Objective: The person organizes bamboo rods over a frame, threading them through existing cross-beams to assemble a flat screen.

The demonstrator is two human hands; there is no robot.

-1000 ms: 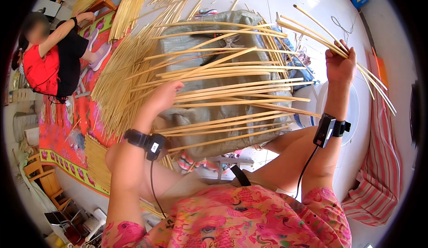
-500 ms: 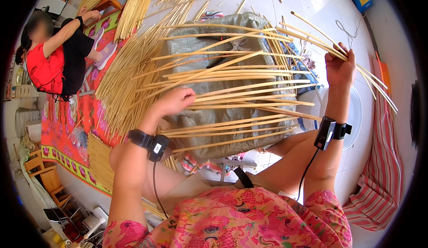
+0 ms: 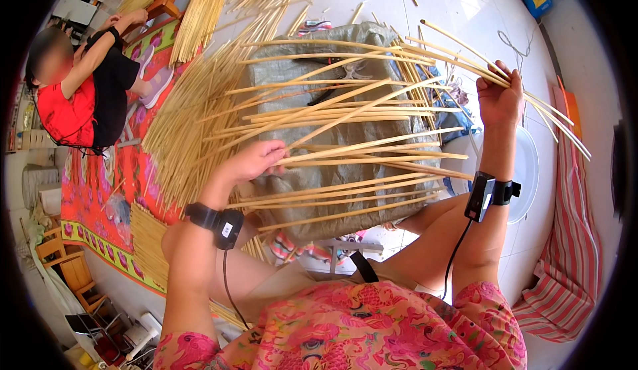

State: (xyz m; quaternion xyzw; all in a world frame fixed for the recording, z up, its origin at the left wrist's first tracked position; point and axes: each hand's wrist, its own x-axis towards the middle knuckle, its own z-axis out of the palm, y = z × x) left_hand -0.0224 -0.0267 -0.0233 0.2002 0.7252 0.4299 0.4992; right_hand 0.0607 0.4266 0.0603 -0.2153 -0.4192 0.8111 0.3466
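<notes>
My left hand (image 3: 256,160) is closed in a pinch on the left ends of a few thin pale yellow sticks (image 3: 372,148), which fan out to the right. My right hand (image 3: 502,97), raised at the right, grips several more sticks (image 3: 458,61) that stick out on both sides of the fist. Between the hands, loose sticks lie crosswise over a grey-green plastic sheet (image 3: 279,81) draped on a raised support. A hand tool with black handles (image 3: 321,97) rests on the sheet, partly hidden under the sticks.
A big pile of sticks (image 3: 183,124) covers part of a red floral mat (image 3: 93,197) at the left. Beyond it sits a person in red (image 3: 70,104). A pale round basin (image 3: 525,177) stands beneath my right forearm; a striped cloth (image 3: 558,290) hangs at the right.
My left hand has shifted slightly left and down, and one stick by it now slants up to the right. My right hand has moved slightly left, still gripping its sticks. The seated person's arms moved.
</notes>
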